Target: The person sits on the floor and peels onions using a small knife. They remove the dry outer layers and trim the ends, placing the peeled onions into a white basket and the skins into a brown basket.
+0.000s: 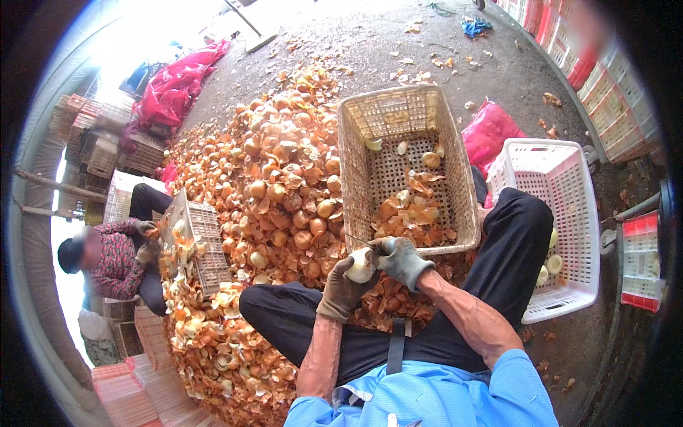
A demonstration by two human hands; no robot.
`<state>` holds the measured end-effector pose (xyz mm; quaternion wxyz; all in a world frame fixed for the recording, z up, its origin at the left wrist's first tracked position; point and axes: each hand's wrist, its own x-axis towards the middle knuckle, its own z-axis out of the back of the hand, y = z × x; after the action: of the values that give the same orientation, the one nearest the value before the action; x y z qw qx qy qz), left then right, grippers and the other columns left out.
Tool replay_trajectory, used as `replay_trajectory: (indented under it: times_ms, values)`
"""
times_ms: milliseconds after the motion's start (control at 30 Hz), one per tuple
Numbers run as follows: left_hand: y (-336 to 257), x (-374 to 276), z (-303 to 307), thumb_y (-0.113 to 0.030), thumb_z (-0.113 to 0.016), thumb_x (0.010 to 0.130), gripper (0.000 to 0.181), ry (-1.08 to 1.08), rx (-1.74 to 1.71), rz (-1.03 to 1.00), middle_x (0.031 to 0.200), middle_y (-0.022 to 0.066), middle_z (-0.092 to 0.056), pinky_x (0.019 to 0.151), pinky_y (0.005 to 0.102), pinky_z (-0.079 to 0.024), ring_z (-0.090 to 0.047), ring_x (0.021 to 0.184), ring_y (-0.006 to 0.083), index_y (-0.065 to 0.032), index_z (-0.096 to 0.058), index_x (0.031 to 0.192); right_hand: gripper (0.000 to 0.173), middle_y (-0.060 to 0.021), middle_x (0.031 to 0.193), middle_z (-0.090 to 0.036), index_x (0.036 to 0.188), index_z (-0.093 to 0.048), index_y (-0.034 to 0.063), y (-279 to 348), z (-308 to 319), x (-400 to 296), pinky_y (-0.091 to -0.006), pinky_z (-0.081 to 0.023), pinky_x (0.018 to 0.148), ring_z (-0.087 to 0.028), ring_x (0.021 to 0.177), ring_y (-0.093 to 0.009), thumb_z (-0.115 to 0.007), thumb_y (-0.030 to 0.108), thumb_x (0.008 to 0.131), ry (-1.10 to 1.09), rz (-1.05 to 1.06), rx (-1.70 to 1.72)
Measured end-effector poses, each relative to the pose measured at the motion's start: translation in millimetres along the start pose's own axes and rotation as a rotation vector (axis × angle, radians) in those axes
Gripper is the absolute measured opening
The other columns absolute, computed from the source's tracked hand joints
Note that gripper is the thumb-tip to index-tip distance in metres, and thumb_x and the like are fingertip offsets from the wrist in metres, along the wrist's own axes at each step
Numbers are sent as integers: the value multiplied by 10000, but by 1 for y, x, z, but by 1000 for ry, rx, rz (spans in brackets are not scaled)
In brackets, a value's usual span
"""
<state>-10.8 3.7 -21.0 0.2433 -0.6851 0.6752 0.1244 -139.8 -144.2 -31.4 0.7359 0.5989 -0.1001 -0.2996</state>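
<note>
A pale peeled onion (360, 266) sits in my gloved left hand (341, 291), just in front of the near rim of a worn beige plastic crate (411, 250). In my gloved right hand (400, 259) is a small knife (356, 240); its thin blade points left above the onion, and the fingers hide its handle. Loose brown skins (408, 213) and a few onions (431, 159) lie inside the beige crate. Left of it spreads a large heap of unpeeled onions (302, 239) mixed with dry skins.
A white plastic crate (579, 229) with several peeled onions (554, 263) stands to my right. Behind it lies a pink mesh sack (491, 128). At left another person (117, 259) sits by a tilted crate (211, 245). Stacked crates (613, 107) line the right side.
</note>
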Motion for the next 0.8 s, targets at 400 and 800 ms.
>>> replay_trajectory:
  times_ms: [400,800]
  values:
    - [-9,-6,8,-279,-720,903,634,3,336,-21,1284,150,-665,922,388,-584,-694,1053,266,16,-527,1431,332,-111,928,-783,1120,-740,-22,21,5,1,-335,-562,752,-697,831,-142,-710,276,975,-151,-218,278]
    - [-10,-5,-12,-47,-823,742,752,-169,850,-226,1212,104,-670,866,291,-599,-690,1037,181,13,-513,1424,260,-1,732,-649,895,-687,-4,20,17,8,-316,-467,587,-549,656,-97,-720,247,954,-252,-316,247]
